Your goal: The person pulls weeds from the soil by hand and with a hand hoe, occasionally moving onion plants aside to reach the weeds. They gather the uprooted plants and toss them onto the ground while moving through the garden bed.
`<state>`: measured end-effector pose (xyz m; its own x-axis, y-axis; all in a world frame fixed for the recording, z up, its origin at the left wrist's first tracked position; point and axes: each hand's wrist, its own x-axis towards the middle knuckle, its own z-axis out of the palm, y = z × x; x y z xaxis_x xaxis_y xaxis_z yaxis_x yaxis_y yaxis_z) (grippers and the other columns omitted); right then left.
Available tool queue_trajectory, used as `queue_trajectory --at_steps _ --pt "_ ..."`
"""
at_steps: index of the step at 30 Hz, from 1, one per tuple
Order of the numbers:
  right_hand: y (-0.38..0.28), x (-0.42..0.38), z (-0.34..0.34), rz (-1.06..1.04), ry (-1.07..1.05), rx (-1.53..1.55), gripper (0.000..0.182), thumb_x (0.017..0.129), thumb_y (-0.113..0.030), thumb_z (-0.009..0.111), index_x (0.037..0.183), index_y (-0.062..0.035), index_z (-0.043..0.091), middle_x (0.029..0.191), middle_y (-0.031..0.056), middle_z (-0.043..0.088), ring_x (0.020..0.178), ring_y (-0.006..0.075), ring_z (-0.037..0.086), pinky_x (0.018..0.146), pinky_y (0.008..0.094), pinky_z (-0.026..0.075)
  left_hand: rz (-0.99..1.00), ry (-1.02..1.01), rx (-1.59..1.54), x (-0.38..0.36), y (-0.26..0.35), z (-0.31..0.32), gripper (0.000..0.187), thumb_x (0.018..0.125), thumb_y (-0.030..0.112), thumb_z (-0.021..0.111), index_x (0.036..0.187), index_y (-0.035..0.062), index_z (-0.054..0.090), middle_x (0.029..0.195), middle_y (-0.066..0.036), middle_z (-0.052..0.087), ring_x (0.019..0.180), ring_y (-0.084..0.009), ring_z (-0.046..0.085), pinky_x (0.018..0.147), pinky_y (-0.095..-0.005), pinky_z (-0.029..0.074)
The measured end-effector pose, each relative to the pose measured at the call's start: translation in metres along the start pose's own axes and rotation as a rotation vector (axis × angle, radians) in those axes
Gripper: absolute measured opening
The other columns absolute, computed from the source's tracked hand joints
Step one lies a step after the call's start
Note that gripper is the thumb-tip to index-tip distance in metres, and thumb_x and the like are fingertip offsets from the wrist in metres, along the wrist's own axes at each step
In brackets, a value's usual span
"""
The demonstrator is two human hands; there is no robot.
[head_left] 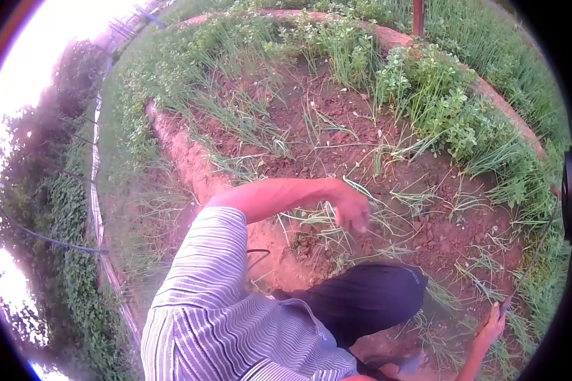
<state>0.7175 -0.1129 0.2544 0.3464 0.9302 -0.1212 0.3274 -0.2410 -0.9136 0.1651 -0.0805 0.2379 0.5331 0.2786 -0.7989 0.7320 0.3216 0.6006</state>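
My left hand (pixel 353 208) hangs over the soil in front of my knee, its fingers loosely bent downward and slightly blurred. I see nothing held in it. Just below and beside it lie thin green onion-like plants (pixel 324 219), flattened on the reddish soil. At the lower right, my right hand (pixel 491 327) is closed around the lower end of a long, thin, dark tool (pixel 529 270). This tool slants up and right across the greenery; its exact kind is not clear. More loose green stalks (pixel 480 282) lie near the right hand.
A raised earth ridge (pixel 184 149) curves along the left, and another ridge (pixel 508 114) borders the right. Leafy plants (pixel 454 120) grow thickly there. A reddish post (pixel 419 19) stands at the back. My bent knee (pixel 388 292) is in the foreground.
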Motion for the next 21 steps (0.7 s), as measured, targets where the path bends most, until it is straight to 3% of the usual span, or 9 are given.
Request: queue_trajectory --at_steps 2,3,5,6,9,12,16,18,21 --pt "-0.006 -0.016 -0.010 0.059 0.032 0.097 0.029 0.093 -0.026 0.062 0.116 -0.0080 0.059 0.056 -0.0083 0.030 0.042 0.0021 0.026 0.038 0.0219 0.017 0.197 0.114 -0.013 0.010 0.060 -0.006 0.048 0.095 0.035 0.056 0.129 0.0005 0.056 0.118 -0.015 0.063 0.098 -0.0228 0.064 0.080 -0.0370 0.055" --pt "-0.003 -0.016 -0.019 0.142 0.031 0.082 0.018 0.093 -0.026 0.062 0.102 -0.0107 0.059 0.057 -0.0079 0.032 0.040 0.0029 0.026 0.037 0.0233 0.017 0.292 0.117 0.004 0.030 0.085 -0.007 0.052 0.095 0.036 0.056 0.132 -0.0002 0.053 0.122 -0.016 0.062 0.102 -0.0228 0.064 0.082 -0.0372 0.055" --pt "0.013 -0.013 -0.044 0.097 0.022 0.009 0.030 0.092 -0.030 0.062 0.076 -0.0150 0.042 0.054 -0.0070 0.032 0.037 0.0038 0.028 0.034 0.0248 0.019 0.357 0.099 0.059 0.065 0.129 0.002 0.055 0.095 0.038 0.057 0.134 -0.0002 0.052 0.124 -0.014 0.061 0.105 -0.0223 0.063 0.085 -0.0367 0.054" --pt "0.009 -0.019 -0.056 0.170 0.002 0.115 0.019 0.091 -0.028 0.064 0.087 -0.0116 0.056 0.057 -0.0087 0.035 0.043 0.0017 0.029 0.038 0.0229 0.021 0.331 0.041 0.053 0.084 0.149 0.015 0.057 0.094 0.040 0.058 0.134 0.0000 0.051 0.125 -0.014 0.060 0.106 -0.0220 0.062 0.084 -0.0365 0.054" --pt "0.047 -0.019 -0.101 0.067 0.055 0.124 0.022 0.094 -0.027 0.061 0.084 -0.0105 0.051 0.055 -0.0066 0.038 0.037 0.0037 0.030 0.034 0.0239 0.022 0.245 -0.081 0.053 0.131 0.183 0.046 0.061 0.094 0.044 0.058 0.137 0.0010 0.049 0.128 -0.015 0.059 0.106 -0.0227 0.063 0.083 -0.0356 0.055" --pt "0.085 -0.035 -0.162 0.098 0.160 0.189 0.016 0.094 -0.024 0.062 0.091 -0.0085 0.056 0.058 -0.0073 0.040 0.041 0.0026 0.033 0.038 0.0224 0.024 0.089 -0.215 -0.081 0.180 0.199 0.081 0.063 0.094 0.046 0.057 0.139 0.0018 0.046 0.130 -0.017 0.058 0.107 -0.0247 0.063 0.082 -0.0355 0.056" --pt "0.128 -0.051 -0.199 0.040 0.339 0.238 0.008 0.090 -0.011 0.067 0.093 -0.0082 0.061 0.070 -0.0085 0.050 0.054 -0.0004 0.038 0.047 0.0184 0.027 0.022 -0.219 -0.167 0.201 0.187 0.089 0.068 0.091 0.047 0.061 0.139 0.0013 0.044 0.132 -0.017 0.058 0.103 -0.0261 0.067 0.071 -0.0309 0.056" --pt "0.136 -0.051 -0.209 0.067 0.353 0.257 0.009 0.090 -0.011 0.068 0.093 -0.0078 0.060 0.070 -0.0084 0.050 0.056 -0.0002 0.039 0.048 0.0186 0.028 0.017 -0.234 -0.276 0.196 0.176 0.090 0.072 0.089 0.049 0.062 0.138 0.0000 0.044 0.133 -0.019 0.057 0.099 -0.0272 0.068 0.065 -0.0285 0.056" --pt "0.141 -0.032 -0.216 0.125 0.325 0.304 0.011 0.090 -0.012 0.069 0.091 -0.0070 0.059 0.070 -0.0077 0.051 0.058 0.0009 0.041 0.050 0.0193 0.031 0.015 -0.086 -0.451 0.175 0.162 0.099 0.073 0.082 0.046 0.069 0.132 -0.0029 0.047 0.124 -0.023 0.061 0.094 -0.0301 0.070 0.058 -0.0259 0.055"
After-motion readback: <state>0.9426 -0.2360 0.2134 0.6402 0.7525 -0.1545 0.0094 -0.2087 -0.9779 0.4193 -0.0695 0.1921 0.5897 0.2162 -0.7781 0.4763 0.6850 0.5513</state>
